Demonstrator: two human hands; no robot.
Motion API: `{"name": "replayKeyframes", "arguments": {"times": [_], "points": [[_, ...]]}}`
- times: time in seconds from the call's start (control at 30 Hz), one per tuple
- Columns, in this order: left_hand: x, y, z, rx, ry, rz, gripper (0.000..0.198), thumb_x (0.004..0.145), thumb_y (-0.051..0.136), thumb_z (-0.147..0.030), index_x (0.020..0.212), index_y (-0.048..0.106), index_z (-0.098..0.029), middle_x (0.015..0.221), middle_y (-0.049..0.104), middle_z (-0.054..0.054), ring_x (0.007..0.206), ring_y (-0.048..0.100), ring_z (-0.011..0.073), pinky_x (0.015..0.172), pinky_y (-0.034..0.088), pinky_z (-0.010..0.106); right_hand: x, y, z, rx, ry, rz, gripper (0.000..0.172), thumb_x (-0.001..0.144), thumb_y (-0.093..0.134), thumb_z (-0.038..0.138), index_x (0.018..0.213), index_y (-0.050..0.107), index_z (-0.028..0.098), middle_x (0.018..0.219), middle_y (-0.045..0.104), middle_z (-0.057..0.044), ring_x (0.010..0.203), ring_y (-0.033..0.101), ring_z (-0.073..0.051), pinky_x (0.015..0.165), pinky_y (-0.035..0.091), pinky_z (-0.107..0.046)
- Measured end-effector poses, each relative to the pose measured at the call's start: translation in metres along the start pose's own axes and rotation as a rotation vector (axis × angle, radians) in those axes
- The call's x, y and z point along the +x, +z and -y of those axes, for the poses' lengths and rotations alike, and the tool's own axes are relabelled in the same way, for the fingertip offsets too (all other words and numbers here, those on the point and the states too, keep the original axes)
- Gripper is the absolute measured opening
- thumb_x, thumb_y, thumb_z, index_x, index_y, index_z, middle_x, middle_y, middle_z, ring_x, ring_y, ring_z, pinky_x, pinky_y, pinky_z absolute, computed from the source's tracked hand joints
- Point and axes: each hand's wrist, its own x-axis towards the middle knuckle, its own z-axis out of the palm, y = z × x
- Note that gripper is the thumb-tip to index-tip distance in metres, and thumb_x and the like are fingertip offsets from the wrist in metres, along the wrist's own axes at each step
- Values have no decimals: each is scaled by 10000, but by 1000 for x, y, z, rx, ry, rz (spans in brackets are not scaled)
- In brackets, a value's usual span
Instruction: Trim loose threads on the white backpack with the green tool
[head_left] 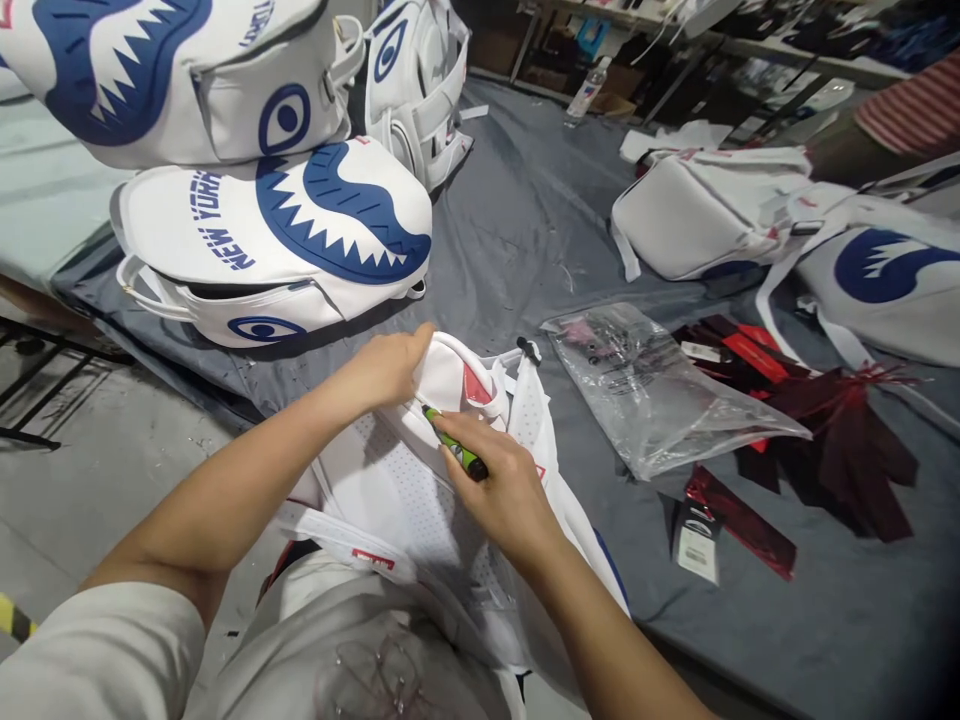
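White perforated-mesh backpack (pixel 409 480): left grip (pixel 390 368) pinches top edge; right grip (pixel 504 485) pinches green-and-black pen-like tool (pixel 453 443), slanted toward left grip.

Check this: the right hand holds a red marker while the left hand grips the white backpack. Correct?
The colour is wrong: the head view shows a green marker in the right hand; the left hand does grip the white backpack.
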Motion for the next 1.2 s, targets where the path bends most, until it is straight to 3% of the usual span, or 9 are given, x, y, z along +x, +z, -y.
{"name": "replayKeyframes", "arguments": {"times": [0.13,0.23,0.37,0.47,0.57,0.67,0.87,1.0,1.2], "points": [[3,-10,5,-8,33,64,744,805,684,-178,1471,353,-181,1238,677,137,1133,657,317,905,514,371,-12,-1,0,-68,17,-36,299,944,557,195,1205,696,237,1209,734,-55,1129,694,-248,873,575,-388],[3,-7,11,-39,70,46,745,806,671,-199,1478,347,-205,1224,684,111,1102,669,307,895,519,367,-12,7,0,-52,12,-94,308,949,560,199,1227,684,248,1202,737,-50,1104,705,-243,852,559,-381],[3,2,15,-105,69,-19,762,811,627,-169,1506,318,-224,1376,607,111,1235,608,297,985,495,374,-3,20,2,12,34,-151,284,955,563,213,1202,695,259,1185,744,-48,1135,687,-248,917,509,-414],[3,4,15,-124,58,-4,808,809,633,-173,1534,280,-223,1440,564,107,1273,583,288,1022,481,377,1,23,2,-4,31,-174,272,946,576,216,1182,704,260,1163,753,-43,1146,675,-257,955,473,-438],[3,3,15,-129,60,4,816,822,637,-186,1548,266,-225,1470,542,107,1295,569,285,1040,472,377,1,22,4,-47,35,-190,262,937,581,205,1161,708,254,1133,762,-39,1080,696,-250,921,468,-425],[4,2,15,-118,51,13,822,824,634,-178,1554,258,-219,1472,541,106,1303,564,287,1035,477,371,4,23,7,51,55,-216,259,934,584,199,1159,705,244,1127,763,-35,1042,708,-221,886,485,-386],[4,3,15,-125,29,17,835,839,651,-195,1567,242,-232,1437,564,126,1291,574,303,1035,478,398,0,15,7,-103,40,-148,273,926,559,193,1150,708,241,1135,761,-42,1031,706,-248,847,483,-418],[3,4,15,-142,31,14,839,838,659,-190,1567,247,-224,1474,530,138,1347,526,311,1076,448,412,-9,6,3,-79,43,-105,287,921,559,188,1157,704,262,1163,752,-33,1066,702,-248,847,507,-421],[5,9,16,-196,52,14,839,838,620,-160,1571,215,-212,1507,482,155,1365,505,310,1078,444,410,-4,16,3,-54,34,-128,310,919,564,166,1179,703,263,1207,735,-51,1102,695,-260,871,530,-429]]}}
